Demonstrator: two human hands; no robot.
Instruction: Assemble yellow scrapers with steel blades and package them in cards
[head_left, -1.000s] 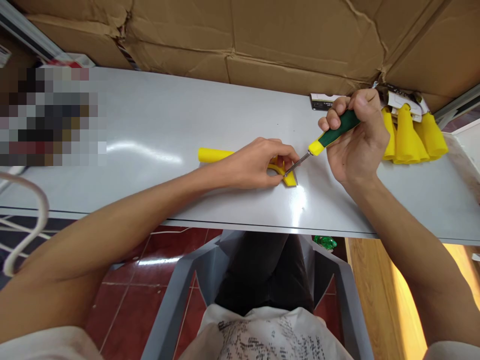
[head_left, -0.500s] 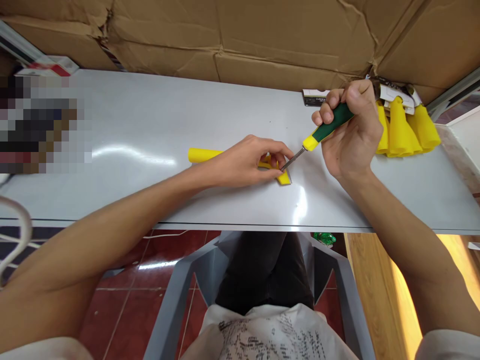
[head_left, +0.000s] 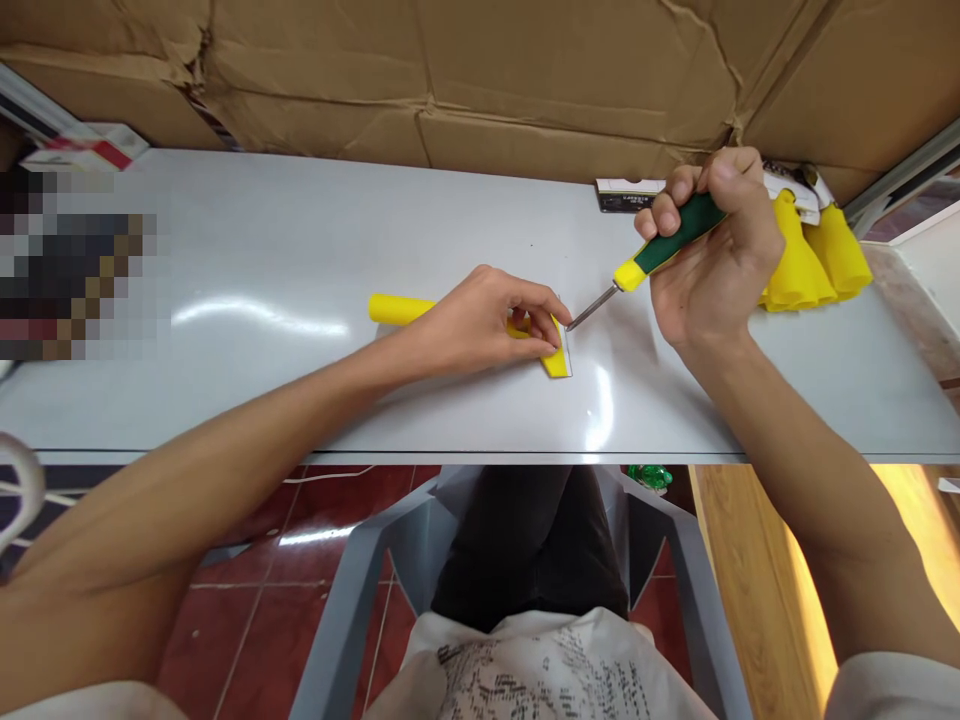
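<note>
My left hand (head_left: 480, 325) rests on the table, closed round the head of a yellow scraper (head_left: 397, 309). The scraper's handle lies to the left, and my fingers hide its middle. Along the right edge of its wide head runs a thin blade (head_left: 568, 360). In my right hand (head_left: 705, 280) is a screwdriver (head_left: 667, 240) with a green and yellow handle, held slanting down to the left. Its metal tip is close by the blade and my left fingertips; whether it touches is too fine to tell.
Several yellow scraper handles (head_left: 840, 255) stand in a bunch at the back right. A flat black and white packet (head_left: 622, 195) lies near the cardboard (head_left: 510, 80) behind the table (head_left: 262, 240). A white and red box (head_left: 90, 147) sits at the far left.
The screwdriver tip has drawn away to the right from over the scraper head, with my right hand shifting right. More of the blade's thin edge now shows past the head.
</note>
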